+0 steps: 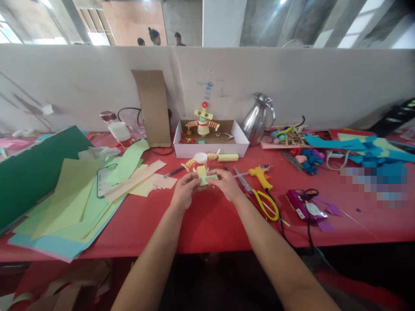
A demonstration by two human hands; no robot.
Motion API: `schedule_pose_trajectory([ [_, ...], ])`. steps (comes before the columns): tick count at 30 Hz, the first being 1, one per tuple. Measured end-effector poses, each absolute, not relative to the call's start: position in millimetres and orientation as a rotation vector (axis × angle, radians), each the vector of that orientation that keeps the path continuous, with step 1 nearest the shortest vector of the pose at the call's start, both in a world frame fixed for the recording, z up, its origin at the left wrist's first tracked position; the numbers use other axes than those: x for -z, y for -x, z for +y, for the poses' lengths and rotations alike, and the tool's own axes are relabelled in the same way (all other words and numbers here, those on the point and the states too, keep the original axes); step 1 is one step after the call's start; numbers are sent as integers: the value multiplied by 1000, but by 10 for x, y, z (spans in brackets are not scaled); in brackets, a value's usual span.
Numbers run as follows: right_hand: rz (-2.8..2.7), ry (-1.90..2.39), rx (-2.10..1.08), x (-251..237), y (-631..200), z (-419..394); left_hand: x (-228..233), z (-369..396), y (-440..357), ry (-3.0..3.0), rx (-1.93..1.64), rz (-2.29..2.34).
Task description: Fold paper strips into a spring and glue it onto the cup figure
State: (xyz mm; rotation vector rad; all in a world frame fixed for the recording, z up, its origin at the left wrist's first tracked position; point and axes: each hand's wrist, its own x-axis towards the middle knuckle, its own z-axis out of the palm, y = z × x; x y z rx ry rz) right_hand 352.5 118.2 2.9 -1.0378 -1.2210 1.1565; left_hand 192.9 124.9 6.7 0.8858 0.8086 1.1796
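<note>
A red table [207,224] is seen from above and slightly behind two bare forearms; at the far left a dark green sheet [29,172] is laid over a loose stack of pale green and yellow paper [71,203], with light blue sheets [48,246] showing beneath; a phone [104,180] is half buried among the sheets, its screen too small to be read; behind it a clear plastic bottle [117,128] with a white label is stood, the label's print not legible; a strip of brown cardboard [153,108] is leaned upright against the white partition [292,82]; near the centre, the left hand [184,192] and the right hand [227,183] are brought close together just above the table, and a small piece of light green paper [204,176] is pinched between the fingertips of both; just behind the hands a small paper figure [202,160] with folded orange arms is laid on the table; further back an open white box [210,140] is set, holding a yellow paper robot [203,121]; faint blue handwriting [207,88] is marked on the partition above it, but it cannot be made out; to the right a steel jug [259,119] is stood; nearer, a yellow glue gun [261,176] and yellow-handled scissors [262,196] are laid just beside the right wrist; a purple packet [306,207] is placed further right, its wording unreadable; blue paper scraps [366,151] are heaped at the far right.
</note>
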Motion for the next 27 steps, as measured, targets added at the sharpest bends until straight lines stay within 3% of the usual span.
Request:
schedule_pose_trajectory([
  [9,-1040,908,-1354,32,-3507,1215,-80,1253,-1908,-857,-1182,825],
  [27,-977,927,-1276,23,-3420,1160,-14,1258,-1919,-1029,-1285,922],
])
